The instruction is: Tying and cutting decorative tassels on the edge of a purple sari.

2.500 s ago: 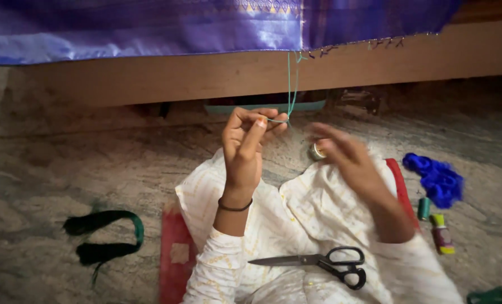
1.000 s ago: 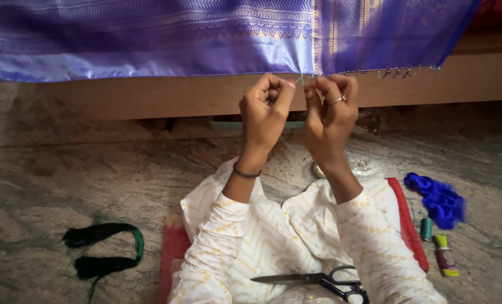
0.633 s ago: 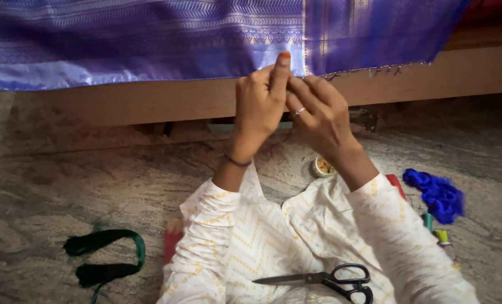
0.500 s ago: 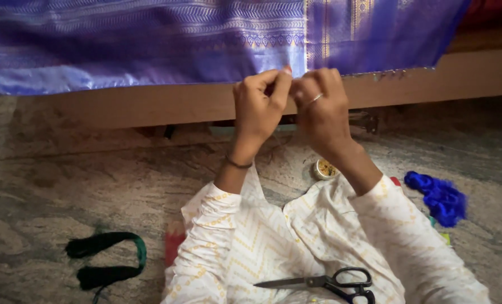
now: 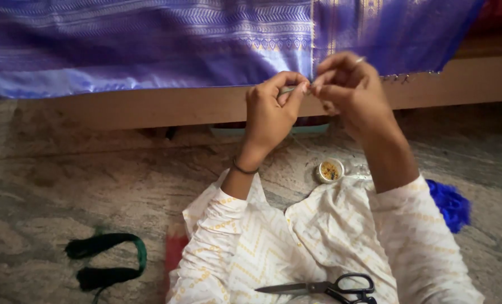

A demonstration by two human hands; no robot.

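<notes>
You've got the lower edge of the purple cloth (image 5: pixel 217 39) pinched between both hands, up at the far side: left hand (image 5: pixel 271 112) and right hand (image 5: pixel 349 93) with fingertips together on it. Small round tin (image 5: pixel 330 170) sits just below, scissors (image 5: pixel 330 288) on your lap, dark green thread bundle (image 5: pixel 104 262) off to the left.

glossy purple silk cloth (image 5: pixel 149 39), matt wooden board (image 5: pixel 149 104), rough stone floor (image 5: pixel 65 186), metal-bladed scissors (image 5: pixel 324 287).
</notes>
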